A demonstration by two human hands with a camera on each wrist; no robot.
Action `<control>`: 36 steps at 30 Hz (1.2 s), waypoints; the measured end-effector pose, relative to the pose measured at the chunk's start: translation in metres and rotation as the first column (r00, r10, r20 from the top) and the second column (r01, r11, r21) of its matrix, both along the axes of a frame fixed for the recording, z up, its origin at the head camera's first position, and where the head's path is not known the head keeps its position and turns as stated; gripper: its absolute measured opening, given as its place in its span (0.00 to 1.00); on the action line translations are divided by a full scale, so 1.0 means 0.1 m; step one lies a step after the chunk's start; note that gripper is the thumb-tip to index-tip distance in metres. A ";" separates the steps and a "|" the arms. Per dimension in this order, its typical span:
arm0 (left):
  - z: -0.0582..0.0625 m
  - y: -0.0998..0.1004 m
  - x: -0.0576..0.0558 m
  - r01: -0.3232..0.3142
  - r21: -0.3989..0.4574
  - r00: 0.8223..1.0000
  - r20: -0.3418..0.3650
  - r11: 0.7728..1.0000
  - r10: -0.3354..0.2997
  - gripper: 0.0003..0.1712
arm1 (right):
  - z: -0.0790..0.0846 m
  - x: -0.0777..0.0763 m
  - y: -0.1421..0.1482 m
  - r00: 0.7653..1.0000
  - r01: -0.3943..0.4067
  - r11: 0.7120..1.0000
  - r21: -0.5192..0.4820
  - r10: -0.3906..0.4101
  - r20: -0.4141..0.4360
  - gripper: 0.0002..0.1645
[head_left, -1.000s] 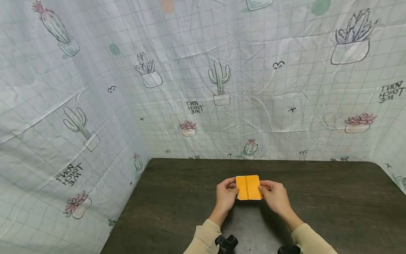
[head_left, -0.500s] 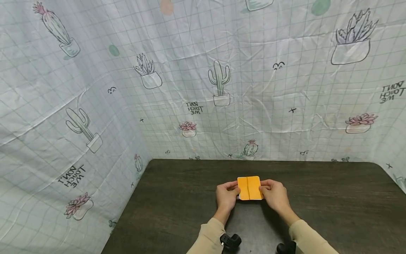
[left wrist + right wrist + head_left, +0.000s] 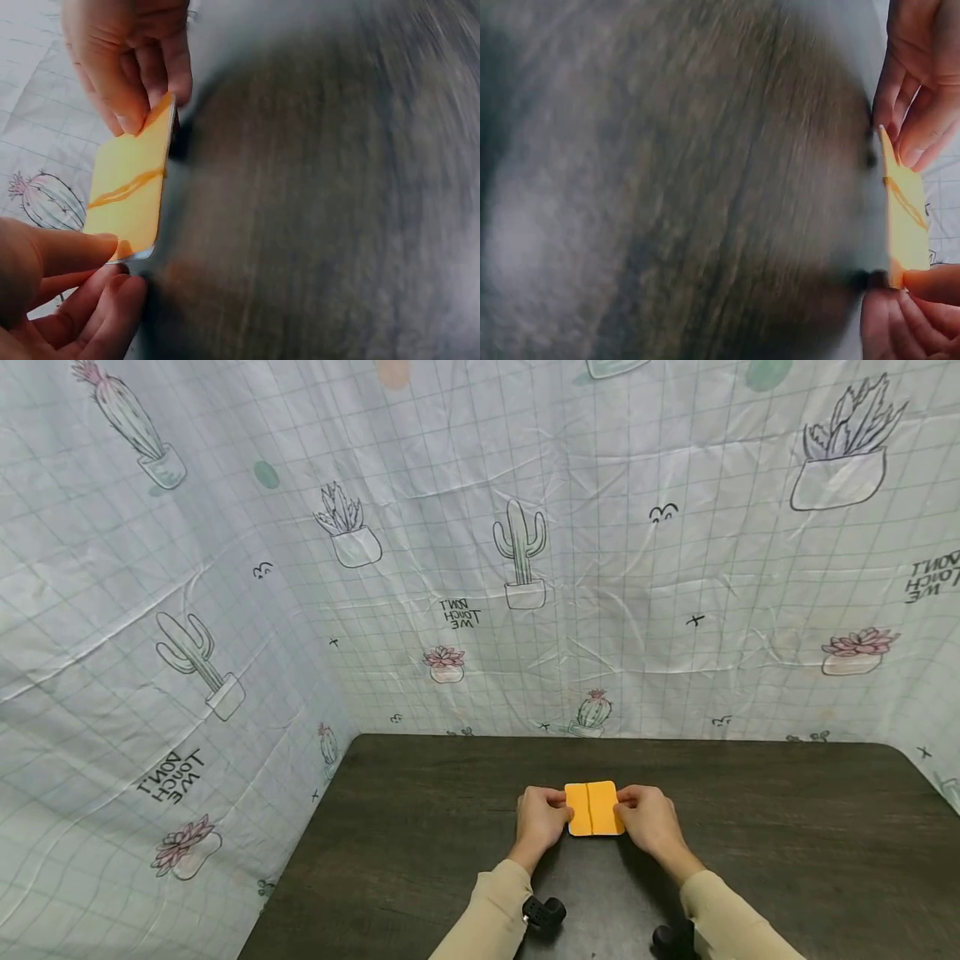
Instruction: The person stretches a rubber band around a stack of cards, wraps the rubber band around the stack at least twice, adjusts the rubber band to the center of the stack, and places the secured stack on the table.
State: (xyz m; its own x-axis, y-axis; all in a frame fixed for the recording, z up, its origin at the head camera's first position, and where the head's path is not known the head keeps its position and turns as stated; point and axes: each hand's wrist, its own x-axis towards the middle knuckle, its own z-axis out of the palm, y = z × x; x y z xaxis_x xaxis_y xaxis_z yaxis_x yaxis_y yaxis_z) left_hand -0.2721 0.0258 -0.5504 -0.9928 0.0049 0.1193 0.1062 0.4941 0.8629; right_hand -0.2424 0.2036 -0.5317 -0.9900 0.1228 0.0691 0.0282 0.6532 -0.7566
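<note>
A thin orange square (image 3: 604, 810) with rounded corners is held out flat-side up over the table by both hands. Across its middle runs a darker orange, slightly wavy band (image 3: 124, 190); a pale edge shows beneath the top face. My left hand (image 3: 542, 823) pinches its left side, thumb on top and fingers behind. On the opposite side my right hand (image 3: 651, 822) pinches it the same way. The right wrist view shows the square (image 3: 911, 244) nearly edge-on between the two hands. Its underside is hidden.
The dark wood-grain table (image 3: 420, 843) spreads around the hands. A white grid-patterned curtain (image 3: 480, 560) printed with cacti hangs behind the table and along its sides. Black wrist devices (image 3: 544, 912) sit by the beige sleeves (image 3: 487, 910).
Both hands keep their pinch on the orange square. It has shifted slightly right and toward me in the head view, the left hand moving with it.
</note>
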 end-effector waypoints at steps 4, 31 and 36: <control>-0.03 0.00 0.01 -0.023 -0.054 1.000 -0.010 0.998 0.022 0.11 | -0.03 0.00 0.01 1.000 -0.020 0.995 0.093 0.020 -0.001 0.07; -0.10 -0.20 -0.06 -0.007 -0.097 0.998 0.066 0.995 0.014 0.08 | -0.08 0.03 0.16 0.997 -0.067 0.995 0.074 0.064 0.046 0.16; -0.01 -0.41 -0.08 0.003 -0.168 1.000 -0.017 0.986 -0.006 0.08 | 0.00 0.10 0.34 0.996 -0.081 0.991 0.111 0.085 -0.036 0.18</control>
State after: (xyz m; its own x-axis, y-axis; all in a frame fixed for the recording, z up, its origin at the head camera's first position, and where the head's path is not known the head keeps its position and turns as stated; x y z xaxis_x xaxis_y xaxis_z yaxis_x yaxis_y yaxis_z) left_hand -0.2797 -0.0152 -0.5511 -0.9905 0.0307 0.1337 0.1229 0.6315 0.7656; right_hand -0.2327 0.2380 -0.5313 -0.9926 0.0297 0.1178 -0.0588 0.7309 -0.6799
